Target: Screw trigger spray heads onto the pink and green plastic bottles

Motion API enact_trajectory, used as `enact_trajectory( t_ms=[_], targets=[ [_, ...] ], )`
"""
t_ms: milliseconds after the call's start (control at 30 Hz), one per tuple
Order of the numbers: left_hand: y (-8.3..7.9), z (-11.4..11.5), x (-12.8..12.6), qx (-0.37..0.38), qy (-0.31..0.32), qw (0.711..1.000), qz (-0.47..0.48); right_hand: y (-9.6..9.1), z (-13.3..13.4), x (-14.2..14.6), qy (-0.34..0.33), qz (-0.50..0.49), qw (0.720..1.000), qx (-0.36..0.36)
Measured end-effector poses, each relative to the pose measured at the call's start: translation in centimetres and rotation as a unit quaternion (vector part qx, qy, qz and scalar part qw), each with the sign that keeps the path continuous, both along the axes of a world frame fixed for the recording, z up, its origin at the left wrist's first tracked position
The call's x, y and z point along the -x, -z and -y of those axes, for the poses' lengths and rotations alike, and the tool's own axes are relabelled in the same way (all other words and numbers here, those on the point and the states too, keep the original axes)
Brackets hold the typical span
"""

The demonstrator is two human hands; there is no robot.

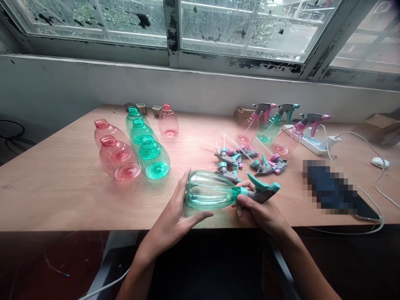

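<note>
A clear green spray bottle (212, 191) lies on its side in the air above the table's front edge, its base to the left. My left hand (178, 212) cups the base, with the thumb along the near side and the other fingers partly hidden behind. At the neck, my right hand (261, 212) grips around the teal collar of the grey-and-teal spray head (264, 189), which sits on the bottle's mouth. Several loose spray heads (229, 156) with grey bodies, teal or pink parts and thin tubes lie just beyond my hands.
Open pink bottles (117, 156) and green bottles (153, 156) stand at the left. Three bottles with spray heads (286, 139) stand at the back right. A power strip (315, 143), a partly blurred phone (365, 208), white cables and a cardboard box (379, 127) occupy the right side.
</note>
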State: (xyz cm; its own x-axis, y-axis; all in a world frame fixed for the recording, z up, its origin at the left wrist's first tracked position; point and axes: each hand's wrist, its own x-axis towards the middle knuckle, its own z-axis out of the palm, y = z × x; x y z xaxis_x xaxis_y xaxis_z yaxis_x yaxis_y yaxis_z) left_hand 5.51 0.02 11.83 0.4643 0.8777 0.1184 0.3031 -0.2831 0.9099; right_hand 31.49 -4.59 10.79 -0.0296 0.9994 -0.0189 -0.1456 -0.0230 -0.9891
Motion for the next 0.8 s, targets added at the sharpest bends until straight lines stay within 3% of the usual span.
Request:
enact_trajectory(
  t_ms=[800],
  targets=[
    [-0.27, 0.07, -0.02, 0.015, -0.002, 1.0, -0.001, -0.11, -0.05, 0.01, -0.005, 0.003, 1.0, -0.007]
  ],
)
